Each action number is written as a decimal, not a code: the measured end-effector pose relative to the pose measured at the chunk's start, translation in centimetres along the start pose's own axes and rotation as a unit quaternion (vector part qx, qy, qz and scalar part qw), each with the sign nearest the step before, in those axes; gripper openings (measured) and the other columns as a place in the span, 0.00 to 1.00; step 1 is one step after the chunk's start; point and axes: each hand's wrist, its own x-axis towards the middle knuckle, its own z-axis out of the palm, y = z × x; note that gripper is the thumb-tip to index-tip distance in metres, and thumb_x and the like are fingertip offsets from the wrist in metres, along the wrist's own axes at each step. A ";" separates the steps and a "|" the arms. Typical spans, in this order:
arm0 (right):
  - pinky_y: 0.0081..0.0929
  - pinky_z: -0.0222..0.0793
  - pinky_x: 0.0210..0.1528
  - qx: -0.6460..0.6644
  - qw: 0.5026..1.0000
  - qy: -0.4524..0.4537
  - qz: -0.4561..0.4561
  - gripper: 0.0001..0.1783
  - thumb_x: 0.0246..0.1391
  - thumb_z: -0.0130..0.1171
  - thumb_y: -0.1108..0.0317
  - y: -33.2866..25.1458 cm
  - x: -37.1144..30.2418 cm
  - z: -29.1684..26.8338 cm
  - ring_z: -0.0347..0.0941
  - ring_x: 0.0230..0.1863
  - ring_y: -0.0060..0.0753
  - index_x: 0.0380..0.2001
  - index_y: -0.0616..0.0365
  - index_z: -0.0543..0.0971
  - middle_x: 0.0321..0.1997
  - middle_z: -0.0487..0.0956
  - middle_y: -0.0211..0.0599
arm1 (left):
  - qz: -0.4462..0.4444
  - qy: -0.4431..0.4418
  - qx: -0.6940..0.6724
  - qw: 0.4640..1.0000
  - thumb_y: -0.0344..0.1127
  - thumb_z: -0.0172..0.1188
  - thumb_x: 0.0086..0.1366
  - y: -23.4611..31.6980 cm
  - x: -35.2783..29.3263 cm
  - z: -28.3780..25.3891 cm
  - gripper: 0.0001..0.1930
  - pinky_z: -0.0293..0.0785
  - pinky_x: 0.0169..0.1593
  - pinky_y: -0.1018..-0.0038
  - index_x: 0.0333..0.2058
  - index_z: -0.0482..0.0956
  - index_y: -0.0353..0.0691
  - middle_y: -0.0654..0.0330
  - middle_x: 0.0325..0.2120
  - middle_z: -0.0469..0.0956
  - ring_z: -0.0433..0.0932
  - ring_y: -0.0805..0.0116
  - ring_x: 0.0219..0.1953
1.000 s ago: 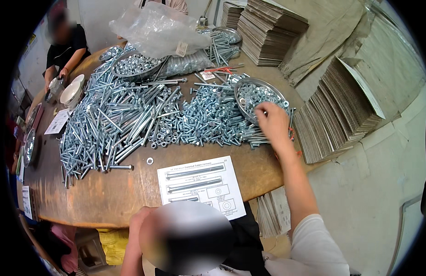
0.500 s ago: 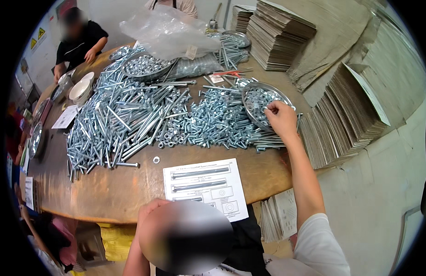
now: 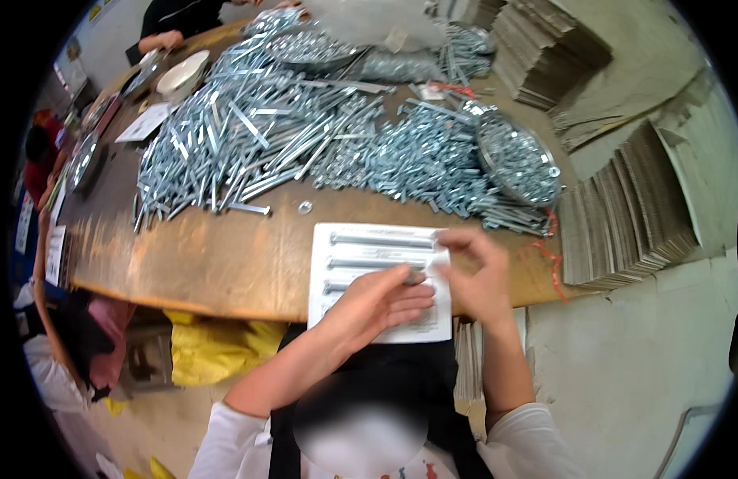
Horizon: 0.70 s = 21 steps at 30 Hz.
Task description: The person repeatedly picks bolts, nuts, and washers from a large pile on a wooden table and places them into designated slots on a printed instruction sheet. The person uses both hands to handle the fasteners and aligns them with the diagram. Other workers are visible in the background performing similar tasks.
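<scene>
My left hand is over the printed sheet, its palm turned up and a small grey metal piece at the thumb tip. Too little of that piece shows to tell its kind. Close by on the right, at the sheet's edge, my right hand is smeared by motion; its thumb and forefinger curve toward the left hand. Pictures of long bolts are printed on the sheet. Beyond it a big heap of long bolts meets a heap of short bolts. One loose nut lies before them.
A round metal tray of small hardware stands at the right, another tray at the back. Cardboard stacks flank the table's right side. A red string hangs over the edge. Across the table a person's hand rests near white bowls.
My right hand has come back from the metal tray to the sheet. My left hand has moved forward over the sheet and meets it. The view has tilted down.
</scene>
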 end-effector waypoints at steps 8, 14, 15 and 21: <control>0.38 0.75 0.41 -0.345 0.932 0.053 0.091 0.13 0.51 0.63 0.61 12.0 12.3 -11.4 0.82 0.37 0.47 0.36 0.54 0.87 0.35 0.85 0.44 | 0.001 -0.024 -0.023 0.999 0.54 0.54 0.72 -0.4 0.6 0.5 0.24 0.82 0.47 0.70 0.48 0.78 0.37 0.52 0.42 0.84 0.84 0.61 0.45; 0.38 0.75 0.38 -0.346 0.919 0.149 0.117 0.11 0.48 0.66 0.59 12.1 12.2 -9.8 0.82 0.33 0.47 0.31 0.53 0.88 0.29 0.85 0.42 | 0.001 0.022 -0.074 0.997 0.57 0.54 0.71 -0.6 0.4 -0.9 0.25 0.81 0.46 0.72 0.48 0.78 0.38 0.54 0.41 0.84 0.84 0.64 0.43; 0.37 0.75 0.38 -0.341 0.917 0.168 0.123 0.11 0.48 0.67 0.59 11.9 11.9 -9.6 0.82 0.32 0.46 0.31 0.53 0.88 0.29 0.85 0.42 | 0.001 0.021 -0.067 0.998 0.57 0.54 0.71 -0.7 0.5 -0.8 0.25 0.81 0.46 0.73 0.48 0.78 0.39 0.56 0.41 0.83 0.83 0.66 0.43; 0.25 0.69 0.32 -0.179 0.950 0.201 0.158 0.16 0.49 0.72 0.58 14.1 12.4 -11.5 0.74 0.25 0.21 0.28 0.63 0.87 0.22 0.82 0.30 | -0.001 0.003 -0.064 0.998 0.58 0.56 0.70 -1.0 1.1 -0.2 0.25 0.81 0.46 0.74 0.47 0.78 0.39 0.56 0.41 0.83 0.83 0.68 0.42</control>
